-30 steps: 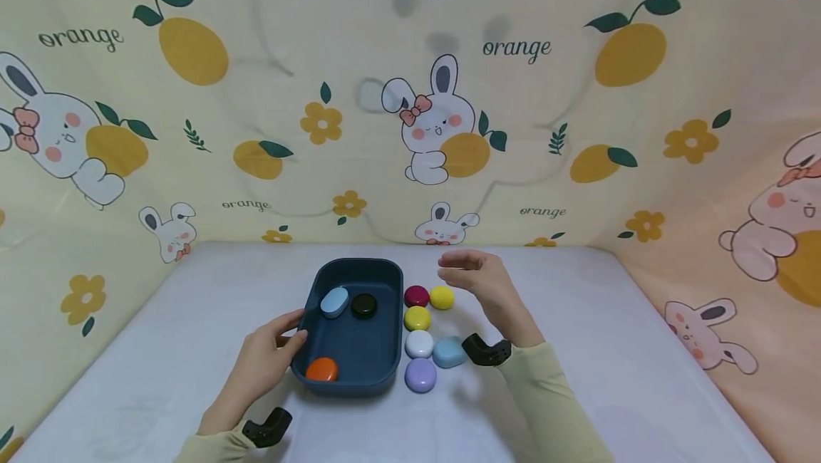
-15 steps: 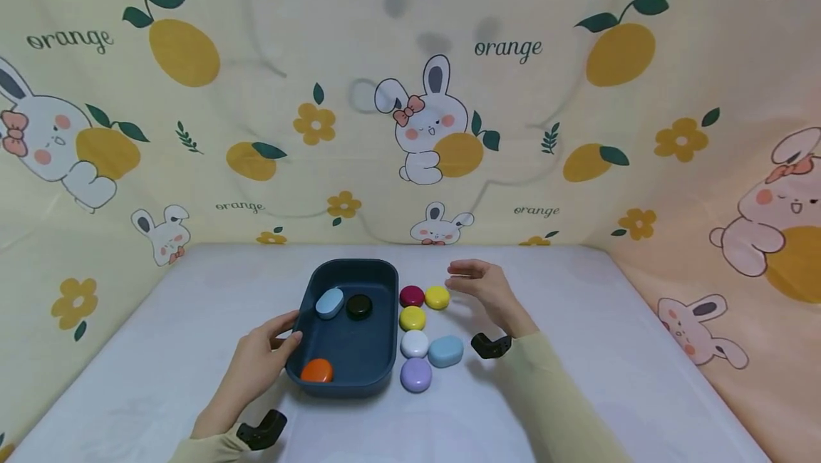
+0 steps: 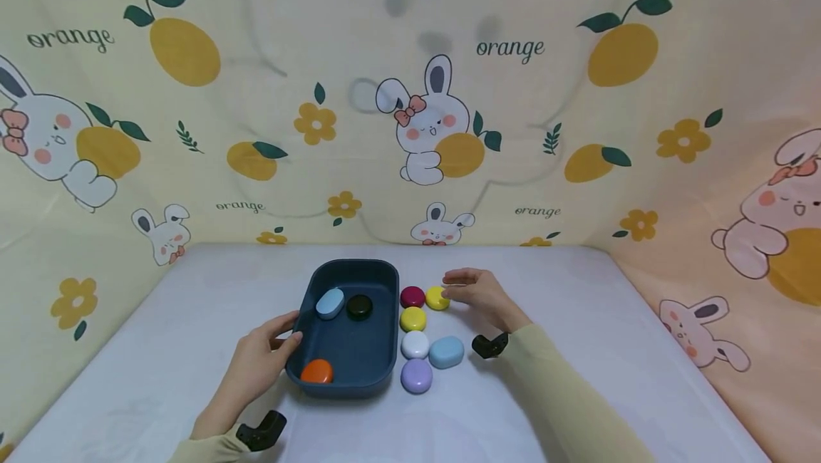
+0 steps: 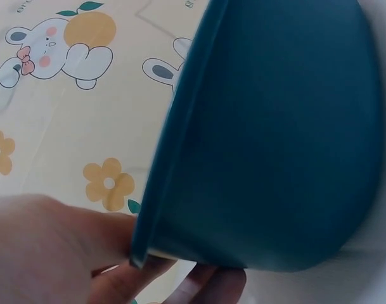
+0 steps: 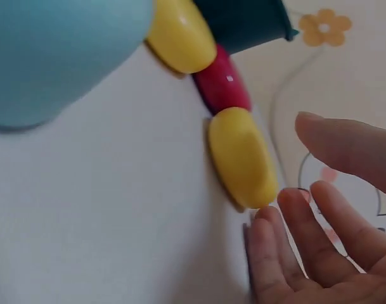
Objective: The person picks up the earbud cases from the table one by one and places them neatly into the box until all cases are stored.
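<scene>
A dark blue rectangular tray [image 3: 346, 391] stands on the table, holding a light blue oval piece [image 3: 330, 303], a black round piece [image 3: 359, 308] and an orange piece [image 3: 317, 371]. My left hand [image 3: 255, 362] grips its left side; the left wrist view shows fingers around the rim [image 4: 156, 190]. Beside the tray's right wall lie a dark red piece [image 3: 412, 297], a yellow piece [image 3: 413, 319], a white one [image 3: 415, 345] and a purple one [image 3: 416, 376]. My right hand [image 3: 482, 299] hovers with loose fingers by the outer yellow piece [image 5: 242, 157], fingertips at its edge.
A larger light blue piece [image 3: 446, 352] lies right of the white one. White cloth covers the table [image 3: 513, 413]. A patterned curtain [image 3: 359, 35] with rabbits and oranges hangs behind and at the sides. Each wrist wears a black device [image 3: 261, 431].
My right hand has moved down and towards me, closer to the outer yellow piece. The view has shifted slightly. My left hand and the tray have kept their places.
</scene>
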Demonstrator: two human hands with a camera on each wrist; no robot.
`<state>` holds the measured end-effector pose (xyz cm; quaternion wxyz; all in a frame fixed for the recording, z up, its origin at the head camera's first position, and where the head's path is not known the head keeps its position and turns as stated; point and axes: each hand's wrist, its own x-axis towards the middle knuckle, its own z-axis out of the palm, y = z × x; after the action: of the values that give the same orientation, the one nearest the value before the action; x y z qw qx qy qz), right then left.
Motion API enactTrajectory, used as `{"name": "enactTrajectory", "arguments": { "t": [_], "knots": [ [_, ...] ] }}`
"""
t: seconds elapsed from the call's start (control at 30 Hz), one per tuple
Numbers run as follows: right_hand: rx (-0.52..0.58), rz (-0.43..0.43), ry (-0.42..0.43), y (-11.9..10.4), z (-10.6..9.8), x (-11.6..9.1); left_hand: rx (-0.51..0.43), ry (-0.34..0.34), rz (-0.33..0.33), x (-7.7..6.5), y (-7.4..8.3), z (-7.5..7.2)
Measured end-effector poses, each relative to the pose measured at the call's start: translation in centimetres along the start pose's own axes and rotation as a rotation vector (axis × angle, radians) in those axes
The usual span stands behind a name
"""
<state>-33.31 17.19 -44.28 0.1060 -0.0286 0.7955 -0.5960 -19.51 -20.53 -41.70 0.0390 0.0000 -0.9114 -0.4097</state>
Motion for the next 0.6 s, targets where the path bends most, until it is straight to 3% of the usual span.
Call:
{"name": "enactTrajectory", "arguments": {
  "t": [0.3, 0.6],
  "knots": [
    [-0.060, 0.040, -0.043, 0.43, 0.13, 0.83, -0.007, -0.008, -0.014, 0.28, 0.21, 0.05],
    [-0.149, 0.003, -0.048, 0.52, 0.24, 0.93, 0.001, 0.004, 0.003, 0.04, -0.07, 0.19]
  ]
}}
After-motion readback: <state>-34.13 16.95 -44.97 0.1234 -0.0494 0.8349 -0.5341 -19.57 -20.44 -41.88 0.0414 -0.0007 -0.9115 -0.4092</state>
